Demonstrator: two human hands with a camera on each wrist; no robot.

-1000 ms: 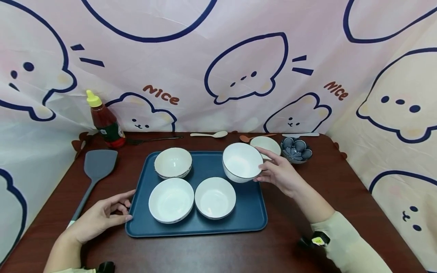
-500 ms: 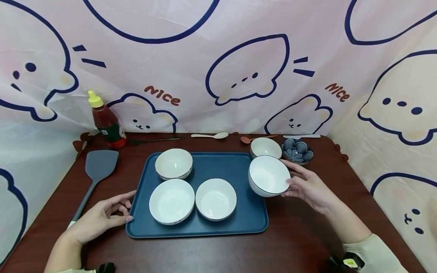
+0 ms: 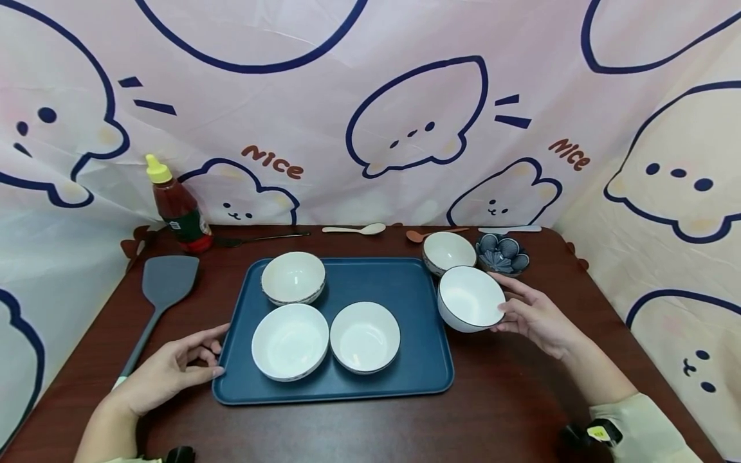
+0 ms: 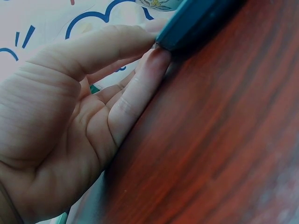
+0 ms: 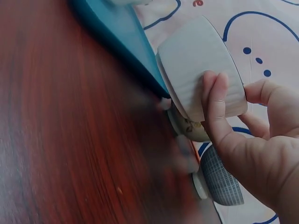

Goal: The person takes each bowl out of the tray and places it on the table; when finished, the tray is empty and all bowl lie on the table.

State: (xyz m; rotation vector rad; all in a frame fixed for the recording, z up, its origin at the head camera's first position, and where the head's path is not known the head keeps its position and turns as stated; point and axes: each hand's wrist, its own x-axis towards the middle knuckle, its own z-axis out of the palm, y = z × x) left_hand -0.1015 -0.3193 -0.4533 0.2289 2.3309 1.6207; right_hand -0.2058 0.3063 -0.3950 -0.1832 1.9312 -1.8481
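My right hand [image 3: 535, 318] grips a white bowl [image 3: 470, 297] with a thin dark rim by its right side. The bowl tilts slightly and overlaps the tray's right edge in the head view; its ribbed outer wall [image 5: 196, 65] shows in the right wrist view. My left hand [image 3: 168, 372] holds the left edge of the blue tray [image 3: 376, 276], thumb and fingertips at its rim [image 4: 174, 35]. On the tray sit a rear bowl [image 3: 293, 276], a front left bowl [image 3: 291, 341] and a front right bowl [image 3: 365, 337], all white inside.
Behind the held bowl stand another bowl [image 3: 449, 251] and a dark bowl [image 3: 501, 256] with dark patterned pieces in it. A grey spatula [image 3: 168, 280] and a sauce bottle [image 3: 184, 218] are at left. A pale spoon [image 3: 370, 229] lies along the back by the cloth.
My right hand has carried the white bowl rightward and a little toward me, from over the tray's back right to its right edge. My left hand stays at the tray.
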